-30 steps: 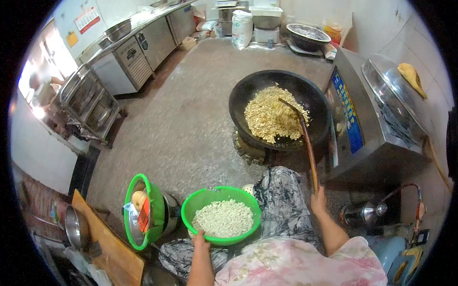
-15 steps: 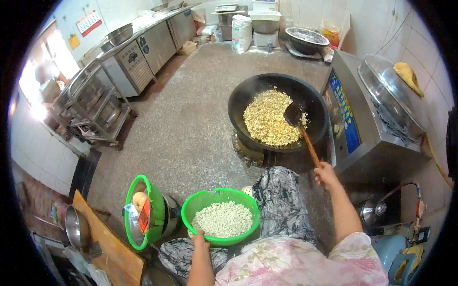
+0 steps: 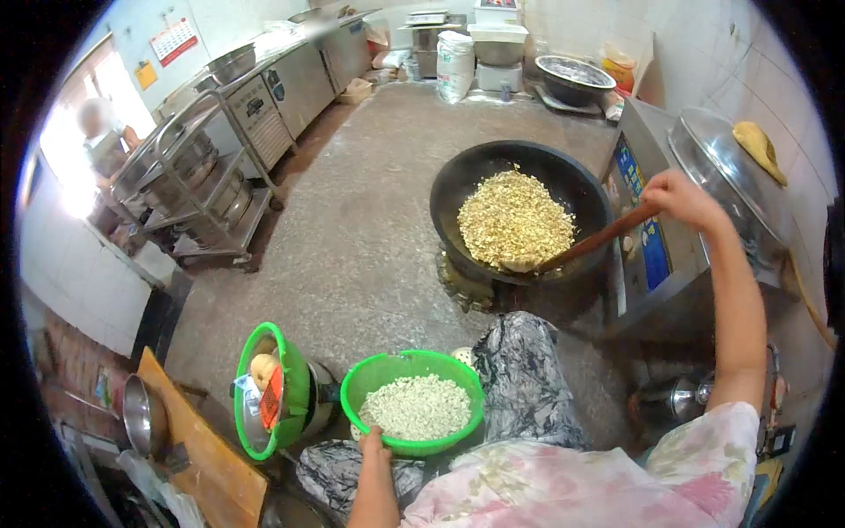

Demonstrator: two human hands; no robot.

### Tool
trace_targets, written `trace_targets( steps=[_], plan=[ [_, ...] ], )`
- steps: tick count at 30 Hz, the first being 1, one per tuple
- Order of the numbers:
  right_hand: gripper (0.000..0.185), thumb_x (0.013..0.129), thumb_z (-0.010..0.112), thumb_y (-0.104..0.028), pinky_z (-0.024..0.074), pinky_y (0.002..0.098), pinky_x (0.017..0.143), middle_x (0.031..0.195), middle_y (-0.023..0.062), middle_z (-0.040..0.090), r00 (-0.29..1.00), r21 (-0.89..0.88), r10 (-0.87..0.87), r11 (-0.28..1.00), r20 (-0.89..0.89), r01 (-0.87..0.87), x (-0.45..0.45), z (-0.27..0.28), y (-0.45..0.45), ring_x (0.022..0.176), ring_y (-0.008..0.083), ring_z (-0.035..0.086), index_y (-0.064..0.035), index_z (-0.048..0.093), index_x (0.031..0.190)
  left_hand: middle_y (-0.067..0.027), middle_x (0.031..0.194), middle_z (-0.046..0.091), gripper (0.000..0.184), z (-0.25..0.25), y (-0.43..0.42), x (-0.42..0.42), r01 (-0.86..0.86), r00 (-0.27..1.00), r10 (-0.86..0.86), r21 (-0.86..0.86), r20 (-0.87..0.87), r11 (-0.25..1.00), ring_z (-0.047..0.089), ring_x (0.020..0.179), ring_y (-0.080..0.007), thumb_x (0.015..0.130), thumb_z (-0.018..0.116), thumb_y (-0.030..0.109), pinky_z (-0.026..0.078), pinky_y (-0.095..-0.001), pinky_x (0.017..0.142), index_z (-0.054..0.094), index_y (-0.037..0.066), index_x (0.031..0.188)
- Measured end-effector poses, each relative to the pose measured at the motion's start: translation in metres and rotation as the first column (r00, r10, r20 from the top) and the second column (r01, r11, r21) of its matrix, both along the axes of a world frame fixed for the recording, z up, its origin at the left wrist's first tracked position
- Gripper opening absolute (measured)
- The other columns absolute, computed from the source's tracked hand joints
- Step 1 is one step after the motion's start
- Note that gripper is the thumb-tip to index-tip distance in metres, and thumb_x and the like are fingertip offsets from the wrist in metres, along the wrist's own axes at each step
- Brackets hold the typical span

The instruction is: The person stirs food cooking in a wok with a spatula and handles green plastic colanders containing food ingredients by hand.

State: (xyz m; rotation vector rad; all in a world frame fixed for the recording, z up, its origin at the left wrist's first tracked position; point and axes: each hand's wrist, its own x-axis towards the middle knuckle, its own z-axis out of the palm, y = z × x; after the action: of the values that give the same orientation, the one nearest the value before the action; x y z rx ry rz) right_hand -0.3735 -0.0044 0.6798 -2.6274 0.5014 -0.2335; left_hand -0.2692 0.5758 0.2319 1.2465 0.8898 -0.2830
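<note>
My left hand (image 3: 374, 442) grips the near left rim of a green basin (image 3: 350, 380) that holds pale, whitish pieces (image 3: 417, 407). The basin rests at my lap. At the right, my right hand (image 3: 676, 199) is closed around the handle of a wooden spatula (image 3: 603, 236). The spatula slants down to the left, and its end is in the near right part of a large black wok (image 3: 449, 198), partly under yellowish chopped pieces (image 3: 513, 216) heaped there.
Beside the green basin stands a second green basin (image 3: 297, 396) with packets. A steel cabinet (image 3: 651, 290) with a big lid (image 3: 717, 167) is right of the wok. A metal trolley (image 3: 211, 207) and a person (image 3: 107, 145) are at the left. A wooden board (image 3: 198, 440) leans lower left.
My right hand has moved up and to the right, swinging the spatula so its end lies lower in the wok. My left hand stays on the basin. The person and trolley show further right.
</note>
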Motion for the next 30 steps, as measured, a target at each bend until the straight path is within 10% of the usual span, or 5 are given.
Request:
trace_targets(
  steps=[6, 18, 20, 23, 30],
  plan=[
    [0.022, 0.076, 0.058, -0.018, 0.0430, 0.0300, 0.055, 0.062, 0.0056, 0.059, 0.979, 0.122, -0.167, 0.976, -0.120, 0.182, 0.034, 0.038, 0.003, 0.058, 0.0136, 0.054, 0.0021, 0.065, 0.078, -0.0140, 0.098, 0.054, 0.036, 0.001, -0.001, -0.002, 0.000, 0.998, 0.005, 0.077, -0.065, 0.997, 0.057, 0.085, -0.0302, 0.074, 0.056, -0.002, 0.050, -0.0450, 0.071, 0.048, 0.000, 0.109],
    [0.017, 0.076, 0.056, -0.007, 0.0478, 0.0423, 0.058, 0.075, 0.0226, 0.062, 0.962, 0.108, -0.224, 0.972, 0.154, 0.209, 0.092, -0.289, 0.065, 0.077, 0.0361, 0.063, 0.0037, 0.060, 0.089, -0.0139, 0.093, 0.055, 0.032, -0.014, 0.003, -0.002, 0.001, 1.000, 0.001, 0.077, -0.023, 0.997, 0.058, 0.081, -0.0302, 0.074, 0.059, 0.003, 0.050, -0.0451, 0.066, 0.048, 0.004, 0.105],
    [0.010, 0.076, 0.059, -0.007, 0.0431, 0.0337, 0.044, 0.066, 0.0130, 0.059, 0.871, 0.844, -0.395, 0.322, -0.291, 0.428, 0.096, -0.329, 0.066, 0.074, 0.0287, 0.065, 0.0021, 0.057, 0.078, -0.0129, 0.091, 0.054, 0.033, -0.011, -0.002, -0.005, -0.005, 0.998, 0.008, 0.051, -0.058, 0.999, 0.057, 0.080, -0.0299, 0.074, 0.059, 0.002, 0.049, -0.0474, 0.068, 0.048, 0.003, 0.105],
    [0.015, 0.077, 0.062, -0.012, 0.0357, 0.0263, 0.038, 0.071, 0.0083, 0.060, 0.730, 0.945, -0.631, -0.320, -0.263, 0.065, 0.102, -0.343, 0.099, 0.053, 0.0173, 0.052, -0.0016, 0.058, 0.086, -0.0127, 0.088, 0.055, 0.032, -0.027, 0.002, -0.003, -0.075, 0.997, 0.076, -0.022, 0.004, 0.997, 0.057, 0.077, -0.0301, 0.074, 0.059, 0.001, 0.050, -0.0484, 0.066, 0.048, 0.002, 0.104],
    [0.009, 0.080, 0.053, -0.008, 0.0291, 0.0242, 0.033, 0.056, 0.0012, 0.045, 0.858, 0.963, -0.439, -0.093, -0.269, 0.254, 0.109, -0.366, 0.070, 0.039, 0.0085, 0.040, -0.0073, 0.046, 0.074, -0.0129, 0.083, 0.059, 0.025, 0.003, -0.012, -0.004, 0.022, 0.998, -0.011, 0.159, -0.066, 0.987, 0.058, 0.070, -0.0277, 0.070, 0.063, 0.002, 0.048, -0.0402, 0.061, 0.055, -0.004, 0.094]
  ],
)
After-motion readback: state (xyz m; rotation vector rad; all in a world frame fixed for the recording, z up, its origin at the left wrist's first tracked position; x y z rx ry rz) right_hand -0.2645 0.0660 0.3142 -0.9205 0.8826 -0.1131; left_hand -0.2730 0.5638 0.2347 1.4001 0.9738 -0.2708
